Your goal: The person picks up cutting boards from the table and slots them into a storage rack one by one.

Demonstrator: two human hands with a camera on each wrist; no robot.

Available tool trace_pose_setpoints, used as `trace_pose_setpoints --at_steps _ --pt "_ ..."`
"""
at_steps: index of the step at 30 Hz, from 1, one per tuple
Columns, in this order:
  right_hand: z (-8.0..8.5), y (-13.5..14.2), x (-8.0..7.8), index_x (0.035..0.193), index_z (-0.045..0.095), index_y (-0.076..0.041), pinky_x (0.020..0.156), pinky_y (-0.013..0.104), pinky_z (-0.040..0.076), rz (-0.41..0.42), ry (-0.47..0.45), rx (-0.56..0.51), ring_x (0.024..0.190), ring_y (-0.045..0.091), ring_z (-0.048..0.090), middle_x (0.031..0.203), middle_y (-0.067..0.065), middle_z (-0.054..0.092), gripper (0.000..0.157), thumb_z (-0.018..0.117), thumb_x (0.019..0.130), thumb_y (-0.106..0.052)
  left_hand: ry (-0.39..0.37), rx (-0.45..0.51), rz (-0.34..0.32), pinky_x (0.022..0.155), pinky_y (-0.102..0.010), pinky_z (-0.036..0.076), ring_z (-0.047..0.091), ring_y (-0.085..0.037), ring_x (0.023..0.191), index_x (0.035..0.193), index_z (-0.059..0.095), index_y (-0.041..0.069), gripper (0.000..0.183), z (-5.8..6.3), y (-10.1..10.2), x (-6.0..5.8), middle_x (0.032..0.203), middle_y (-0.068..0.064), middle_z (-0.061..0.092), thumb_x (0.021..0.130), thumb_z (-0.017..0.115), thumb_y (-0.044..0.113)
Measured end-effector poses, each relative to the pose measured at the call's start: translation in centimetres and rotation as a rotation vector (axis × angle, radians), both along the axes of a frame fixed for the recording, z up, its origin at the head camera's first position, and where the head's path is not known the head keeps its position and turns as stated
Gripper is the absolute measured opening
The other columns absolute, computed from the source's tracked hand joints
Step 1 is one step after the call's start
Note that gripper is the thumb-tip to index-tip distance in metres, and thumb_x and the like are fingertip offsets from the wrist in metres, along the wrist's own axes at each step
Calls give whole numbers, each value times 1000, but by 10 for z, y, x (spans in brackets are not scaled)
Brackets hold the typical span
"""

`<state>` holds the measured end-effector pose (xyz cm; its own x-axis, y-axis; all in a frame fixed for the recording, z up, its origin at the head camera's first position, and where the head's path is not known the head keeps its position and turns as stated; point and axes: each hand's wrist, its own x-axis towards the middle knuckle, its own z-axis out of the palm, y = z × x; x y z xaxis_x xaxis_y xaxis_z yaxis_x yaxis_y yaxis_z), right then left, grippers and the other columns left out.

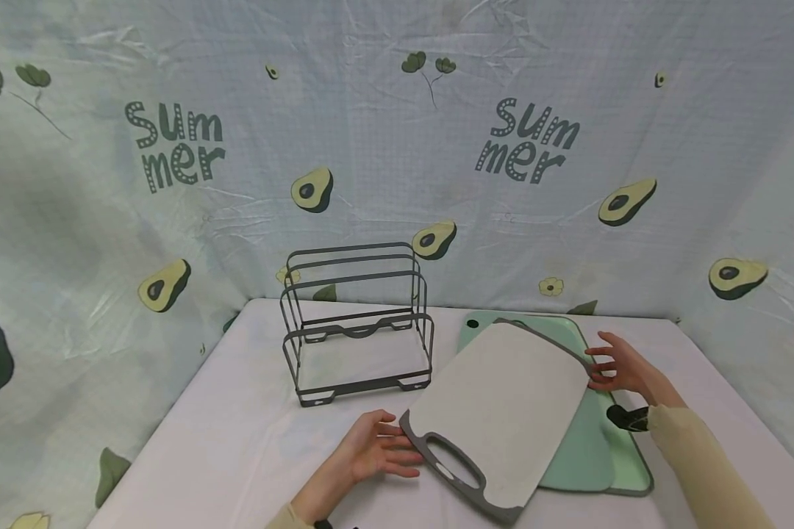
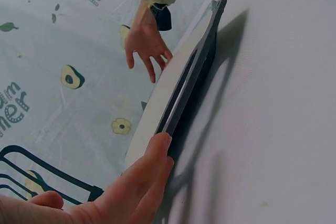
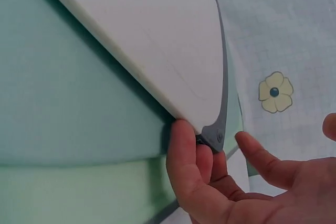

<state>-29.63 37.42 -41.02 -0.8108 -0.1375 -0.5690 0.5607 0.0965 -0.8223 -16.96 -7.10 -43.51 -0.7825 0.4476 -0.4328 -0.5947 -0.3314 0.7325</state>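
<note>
A white cutting board [image 1: 503, 397] with grey ends and a handle slot lies slanted over two green boards. In the left wrist view its grey handle end [image 2: 195, 72] is raised off the table, casting a shadow. My left hand [image 1: 377, 448] touches the near left corner with outstretched fingers, thumb apart. At the far right corner, the fingertips of my right hand [image 1: 622, 364] rest against the edge. The right wrist view shows those fingers [image 3: 184, 166] at the grey corner piece [image 3: 214, 136], the thumb off the board.
A dark wire rack [image 1: 364, 383] with several upright loops stands left of the boards. Below the white board lie a blue-green board [image 1: 578, 455] and a lighter green board [image 1: 631, 466]. A patterned curtain [image 1: 370, 110] hangs behind the white table [image 1: 238, 441].
</note>
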Motion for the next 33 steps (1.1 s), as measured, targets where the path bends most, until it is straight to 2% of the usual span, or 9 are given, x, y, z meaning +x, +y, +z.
trace_pose_setpoints --at_steps 5,8,11,14,18,22,28,33 --pt "0 6 10 90 58 -14 79 37 50 24 -2 16 80 19 45 90 9 41 58 23 87 -60 9 9 9 88 -66 33 45 -53 109 105 39 -4 31 3 -1 1 111 -23 46 86 32 20" --pt "-1 10 15 87 60 -15 78 36 51 39 -9 33 78 18 46 89 9 42 60 21 87 -61 12 23 2 88 -67 32 44 -54 109 97 42 2 22 5 -1 2 111 -21 46 86 33 19" --pt "-2 14 21 86 63 -17 77 35 51 67 -13 51 76 17 46 88 8 42 60 20 87 -61 8 27 -15 89 -67 31 42 -55 110 95 43 4 19 7 0 3 116 -25 44 86 33 18" --pt "-3 16 25 88 64 -20 76 34 51 94 -16 58 73 16 46 85 7 41 60 21 87 -61 -9 32 -22 89 -67 30 39 -58 112 99 41 3 21 9 0 3 123 -32 37 87 33 18" --pt "-3 20 30 93 64 -22 75 32 52 158 -14 71 72 15 48 84 6 41 61 19 88 -62 -42 51 -20 90 -68 26 28 -64 113 113 23 -2 33 11 1 3 128 -41 24 87 31 16" --pt "-5 22 33 97 62 -22 73 30 52 208 -15 113 73 15 51 85 8 42 61 17 88 -63 -55 59 -38 90 -70 22 21 -68 113 119 9 -3 42 11 0 3 129 -45 18 87 30 16" --pt "-6 22 34 103 57 -20 69 27 52 229 16 205 70 14 49 81 7 44 62 17 87 -64 -31 43 -83 90 -71 21 23 -66 114 121 10 -3 42 12 -2 3 130 -45 20 88 27 17" --pt "-1 21 35 104 55 -20 70 28 52 241 41 221 71 15 49 82 7 43 62 16 87 -64 21 10 -94 89 -70 25 30 -62 113 122 13 -1 42 18 -4 4 131 -43 23 88 28 19"
